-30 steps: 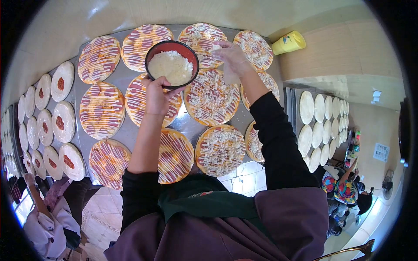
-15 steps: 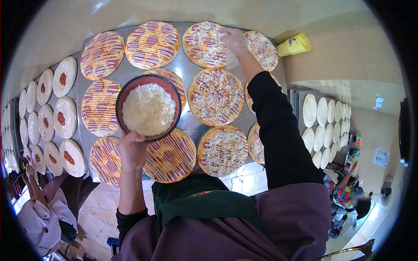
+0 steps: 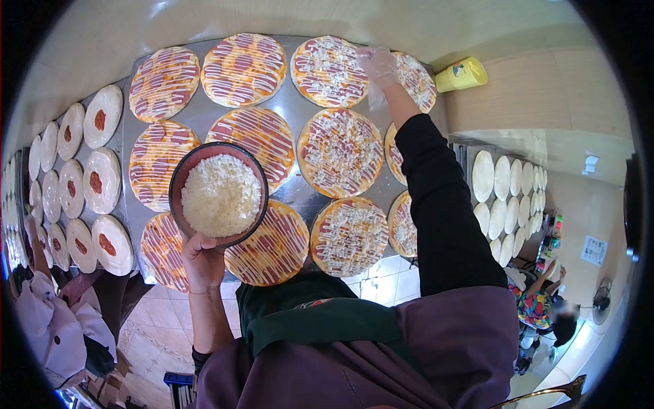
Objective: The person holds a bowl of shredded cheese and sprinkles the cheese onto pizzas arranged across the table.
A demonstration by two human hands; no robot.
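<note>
Head view: clasping bowl (image 3: pixel 204 151) of white crumbs (image 3: pixel 221 198), left of centre, with partly hidden left hand (image 3: pixel 203 262); well apart, partly covering upper-right pizza (image 3: pixel 417 84) with gloved right hand (image 3: pixel 379 67), grip too unclear to tell.

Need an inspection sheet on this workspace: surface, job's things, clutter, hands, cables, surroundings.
Surface: metal table, shiny, mostly covered.
Job's things: twelve pizzas, some partly hidden; the right-hand six bear pale shreds, the left-hand six show only sauce lines on top. Dark-rimmed bowl holds white topping.
Clutter: yellow container by the far right corner.
Hands: left hand grips the bowl; gloved right hand is over the far row, fingertips unclear.
Cables: nothing seen.
Surroundings: sauced dough rounds left, plain dough rounds right; people both sides; fan far right.
</note>
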